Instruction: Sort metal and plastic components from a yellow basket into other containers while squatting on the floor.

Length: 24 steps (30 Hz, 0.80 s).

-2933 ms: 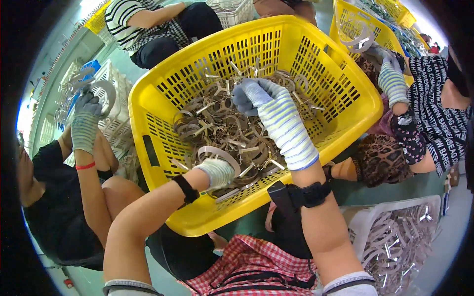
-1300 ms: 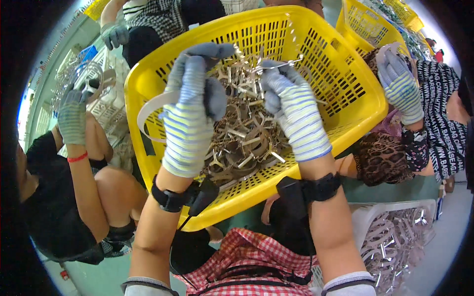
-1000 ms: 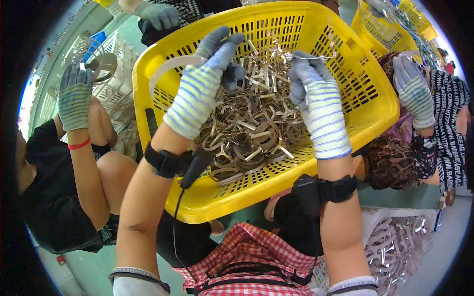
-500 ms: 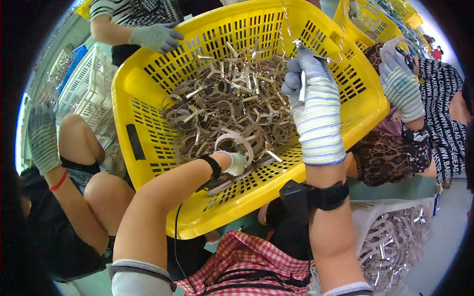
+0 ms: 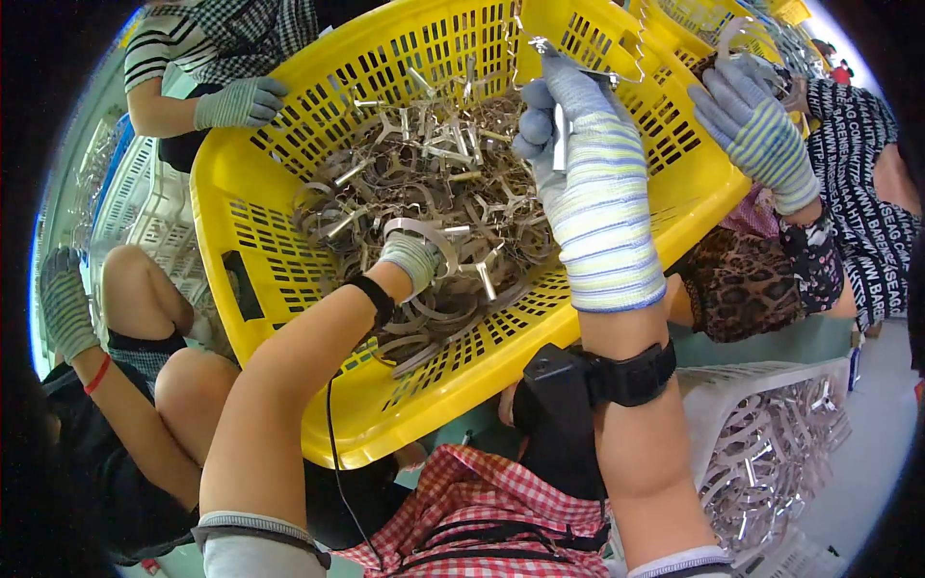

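Observation:
My left hand [image 5: 412,262], in a striped knit glove, reaches into the yellow basket [image 5: 376,429]. It is closed on a flat metal ring [image 5: 429,231] that curves over its fingers; the fingertips are partly hidden. Just beside it lies a three-armed metal part [image 5: 487,272] with short tubular arms. Above the basket's right side, my right hand [image 5: 593,164], also gloved, is closed on a shiny metal piece [image 5: 560,140] with tube-like ends. Thin twisted wires [image 5: 640,43] show beyond its fingers. A tangled heap of metal parts [image 5: 424,154] fills the basket's bottom.
Another person's gloved hand [image 5: 239,103] rests by the basket's far left rim. At right, a co-worker's gloved hand [image 5: 761,135] is raised near a ring. A white crate [image 5: 713,385] of metal parts stands at lower right, and white crates [image 5: 159,197] stand at left.
My left hand has lifted up and left with the ring. My right hand has shifted slightly up and left, still gripping its metal piece. The basket appears further left in view.

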Available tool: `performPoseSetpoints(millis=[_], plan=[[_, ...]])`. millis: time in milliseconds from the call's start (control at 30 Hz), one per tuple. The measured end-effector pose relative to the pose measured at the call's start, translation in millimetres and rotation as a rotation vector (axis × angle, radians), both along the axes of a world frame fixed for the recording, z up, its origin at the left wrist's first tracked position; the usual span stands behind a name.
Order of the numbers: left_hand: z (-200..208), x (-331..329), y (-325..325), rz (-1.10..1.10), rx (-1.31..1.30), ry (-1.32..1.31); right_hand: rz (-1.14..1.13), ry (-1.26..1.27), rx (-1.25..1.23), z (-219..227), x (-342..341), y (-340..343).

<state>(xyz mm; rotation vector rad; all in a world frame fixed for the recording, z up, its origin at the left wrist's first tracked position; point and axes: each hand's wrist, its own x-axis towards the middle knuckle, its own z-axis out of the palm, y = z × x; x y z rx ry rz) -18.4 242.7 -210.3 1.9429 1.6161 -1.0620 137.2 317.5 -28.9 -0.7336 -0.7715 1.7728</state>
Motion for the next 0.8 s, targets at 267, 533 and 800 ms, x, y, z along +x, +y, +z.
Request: performPoseSetpoints(millis=[267,533,800], plan=[[16,-2,23,0.257,0.177,0.016,-0.019,-0.002,0.004,10,6,1],[-15,-9,2,-0.022,0.176,-0.126,0.014,0.004,0.01,-3,11,13],[-143,7,-61,-0.995,-0.132,-0.232,0.012,0.034,-0.026,6,-1,-4]])
